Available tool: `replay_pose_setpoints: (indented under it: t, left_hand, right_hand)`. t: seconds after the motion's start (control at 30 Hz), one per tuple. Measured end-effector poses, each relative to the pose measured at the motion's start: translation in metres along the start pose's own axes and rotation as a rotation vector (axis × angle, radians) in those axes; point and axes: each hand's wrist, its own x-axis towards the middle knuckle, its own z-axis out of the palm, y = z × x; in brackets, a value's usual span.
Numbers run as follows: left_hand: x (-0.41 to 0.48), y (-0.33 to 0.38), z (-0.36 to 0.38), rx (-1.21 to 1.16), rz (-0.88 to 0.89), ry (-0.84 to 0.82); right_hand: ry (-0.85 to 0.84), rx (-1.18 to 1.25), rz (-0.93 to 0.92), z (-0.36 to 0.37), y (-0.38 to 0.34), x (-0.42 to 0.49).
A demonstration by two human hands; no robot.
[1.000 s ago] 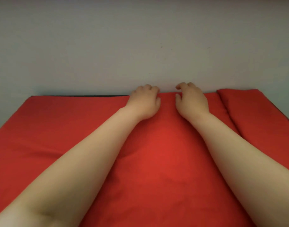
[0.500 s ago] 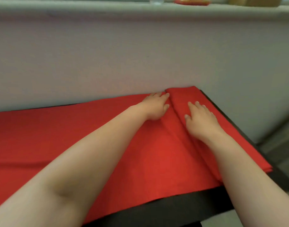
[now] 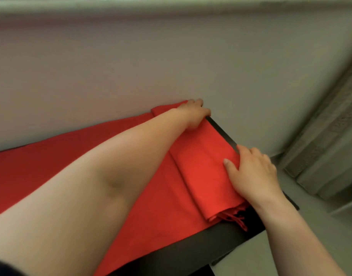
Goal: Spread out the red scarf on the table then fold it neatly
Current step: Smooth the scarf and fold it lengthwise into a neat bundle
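The red scarf (image 3: 167, 198) lies spread over the black table (image 3: 191, 250), with a folded band of several layers along the table's right edge and fringe hanging at the band's near end. My left hand (image 3: 193, 114) reaches across to the far right corner of the folded band, its fingers curled over the scarf's edge by the wall. My right hand (image 3: 252, 172) rests flat on the band's right edge, fingers apart, at the table's side.
A grey wall (image 3: 171, 62) rises directly behind the table, with a ledge at the top. To the right of the table the floor drops away, and a grey ribbed structure (image 3: 326, 146) stands at the far right.
The view has swung right. Both hands moved from the scarf's far middle to the folded band at the right edge; the left went to its far corner, the right came nearer along the side.
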Motion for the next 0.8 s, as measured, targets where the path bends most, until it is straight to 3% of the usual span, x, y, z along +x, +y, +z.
replay_pose_setpoints:
  t: [0.13,0.23,0.5,0.8]
  left_hand:
    - [0.014,-0.002,-0.003,0.001,-0.010,-0.020]
    - [0.024,0.000,-0.005,-0.105,0.035,0.056]
    - [0.037,0.019,-0.026,-0.294,0.088,0.320]
    - [-0.039,-0.026,-0.049,-0.383,0.048,0.523]
  right_hand:
    - [-0.071,0.100,0.092,-0.006,0.015,0.005]
    - [-0.087,0.139,0.105,-0.007,0.025,0.009]
    - [0.156,0.219,0.187,-0.035,0.050,0.013]
    - [0.278,0.371,-0.112,-0.070,-0.004,-0.027]
